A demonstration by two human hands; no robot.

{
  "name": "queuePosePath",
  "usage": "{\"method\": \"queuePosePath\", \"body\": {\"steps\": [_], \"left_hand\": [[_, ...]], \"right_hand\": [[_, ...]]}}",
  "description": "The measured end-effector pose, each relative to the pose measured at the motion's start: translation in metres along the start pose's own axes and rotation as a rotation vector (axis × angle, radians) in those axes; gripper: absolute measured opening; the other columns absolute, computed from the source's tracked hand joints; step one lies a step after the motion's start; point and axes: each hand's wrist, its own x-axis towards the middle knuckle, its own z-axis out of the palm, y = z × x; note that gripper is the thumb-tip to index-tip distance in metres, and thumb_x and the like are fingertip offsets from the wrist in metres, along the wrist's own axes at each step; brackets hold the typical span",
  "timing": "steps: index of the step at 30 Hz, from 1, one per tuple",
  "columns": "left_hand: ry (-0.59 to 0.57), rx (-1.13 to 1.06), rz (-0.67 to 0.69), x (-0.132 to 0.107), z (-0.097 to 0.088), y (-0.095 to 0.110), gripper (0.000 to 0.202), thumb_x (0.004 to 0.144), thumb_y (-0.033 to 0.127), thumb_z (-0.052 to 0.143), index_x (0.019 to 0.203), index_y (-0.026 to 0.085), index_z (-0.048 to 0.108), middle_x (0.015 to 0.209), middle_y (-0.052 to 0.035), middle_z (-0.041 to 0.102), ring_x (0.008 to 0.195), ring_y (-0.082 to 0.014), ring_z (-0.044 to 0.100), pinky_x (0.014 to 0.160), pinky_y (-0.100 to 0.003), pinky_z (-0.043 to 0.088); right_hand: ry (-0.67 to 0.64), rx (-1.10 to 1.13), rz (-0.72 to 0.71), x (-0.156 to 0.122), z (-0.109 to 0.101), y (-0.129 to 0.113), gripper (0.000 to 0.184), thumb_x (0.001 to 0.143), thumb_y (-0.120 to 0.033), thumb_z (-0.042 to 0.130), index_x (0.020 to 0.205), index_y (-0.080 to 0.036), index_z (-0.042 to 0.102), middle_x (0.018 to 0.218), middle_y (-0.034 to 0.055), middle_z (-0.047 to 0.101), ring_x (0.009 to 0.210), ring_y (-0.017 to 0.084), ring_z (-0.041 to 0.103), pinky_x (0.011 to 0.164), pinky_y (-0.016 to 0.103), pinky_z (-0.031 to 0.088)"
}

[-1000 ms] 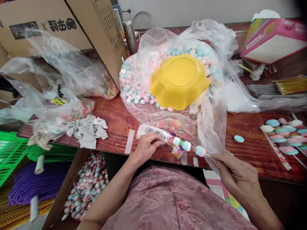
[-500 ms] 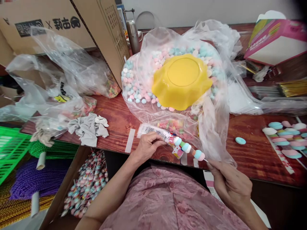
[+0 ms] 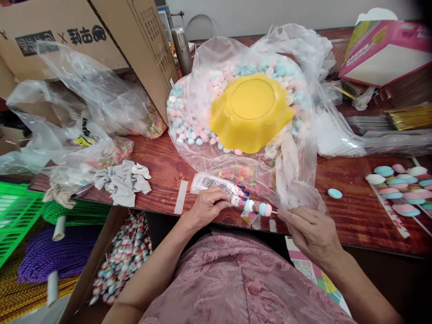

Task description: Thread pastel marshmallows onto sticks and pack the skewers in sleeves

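Note:
My left hand [image 3: 206, 206] pinches the edge of a clear printed plastic sleeve [image 3: 209, 182] near the table's front edge. A marshmallow skewer [image 3: 265, 209] of pink, white and blue pieces lies level, its left part within or against the sleeve's mouth; which of the two I cannot tell. My right hand [image 3: 312, 228] grips the bare stick end of this skewer between thumb and fingers. Just behind the hands, a large clear bag [image 3: 195, 150] holds many loose marshmallows, with an upturned yellow bowl [image 3: 253, 96] on top.
More marshmallow skewers [image 3: 405, 195] lie at the right, near a single blue marshmallow [image 3: 335, 193]. Left of the hands are a crumpled grey cloth [image 3: 123, 182] and bags of candy. Below stand a box of finished skewers [image 3: 123, 256] and a green basket [image 3: 20, 211]. A cardboard box [image 3: 141, 45] rises behind.
My right hand has moved left with the skewer, and more of the skewer's left end is now at the sleeve. My left hand has kept its pinch in nearly the same place.

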Motion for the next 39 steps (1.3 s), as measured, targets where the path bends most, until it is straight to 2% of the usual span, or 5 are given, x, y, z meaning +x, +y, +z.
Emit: {"method": "queuePosePath", "body": {"steps": [7, 10, 17, 24, 39], "left_hand": [[0.110, 0.337, 0.098, 0.003, -0.014, 0.011, 0.028, 0.086, 0.044, 0.070, 0.098, 0.018, 0.069, 0.104, -0.0114, 0.065, 0.100, -0.0247, 0.058, 0.089, -0.040, 0.047], [-0.039, 0.472, 0.162, 0.009, -0.021, 0.017, 0.054, 0.081, 0.053, 0.071, 0.121, 0.018, 0.062, 0.129, -0.0169, 0.058, 0.121, -0.0331, 0.049, 0.102, -0.049, 0.039], [-0.347, 0.536, 0.093, 0.005, -0.010, 0.023, 0.013, 0.091, 0.029, 0.062, 0.094, 0.017, 0.061, 0.086, -0.0065, 0.065, 0.081, -0.0219, 0.060, 0.072, -0.033, 0.043], [-0.326, 0.372, -0.111, 0.006, 0.000, 0.041, 0.041, 0.079, 0.058, 0.073, 0.081, 0.020, 0.058, 0.073, -0.0004, 0.062, 0.066, -0.0169, 0.057, 0.059, -0.027, 0.035], [-0.616, -0.138, -0.365, 0.010, -0.017, 0.070, 0.038, 0.064, 0.030, 0.086, 0.095, 0.019, 0.066, 0.077, 0.0036, 0.060, 0.070, -0.0148, 0.054, 0.059, -0.023, 0.040]], "right_hand": [[0.044, 0.175, -0.008, 0.014, -0.001, 0.003, 0.022, 0.092, -0.007, 0.054, 0.103, -0.021, 0.067, 0.077, 0.0011, 0.069, 0.064, 0.013, 0.065, 0.059, 0.025, 0.052], [0.033, 0.220, 0.009, 0.014, 0.001, 0.001, 0.026, 0.091, -0.005, 0.052, 0.105, -0.021, 0.066, 0.075, 0.0013, 0.068, 0.063, 0.013, 0.064, 0.058, 0.025, 0.051], [0.064, 0.145, -0.094, 0.018, 0.011, -0.007, 0.032, 0.087, 0.001, 0.050, 0.108, -0.018, 0.064, 0.082, 0.0039, 0.071, 0.070, 0.015, 0.064, 0.065, 0.027, 0.051], [0.047, 0.046, -0.241, 0.027, 0.010, -0.013, 0.032, 0.087, 0.001, 0.047, 0.108, -0.016, 0.063, 0.080, 0.0053, 0.070, 0.068, 0.016, 0.063, 0.062, 0.029, 0.048], [-0.034, -0.039, -0.488, 0.039, -0.011, 0.022, 0.025, 0.098, -0.011, 0.041, 0.113, -0.017, 0.060, 0.082, 0.0043, 0.070, 0.064, 0.014, 0.059, 0.059, 0.030, 0.041]]}}
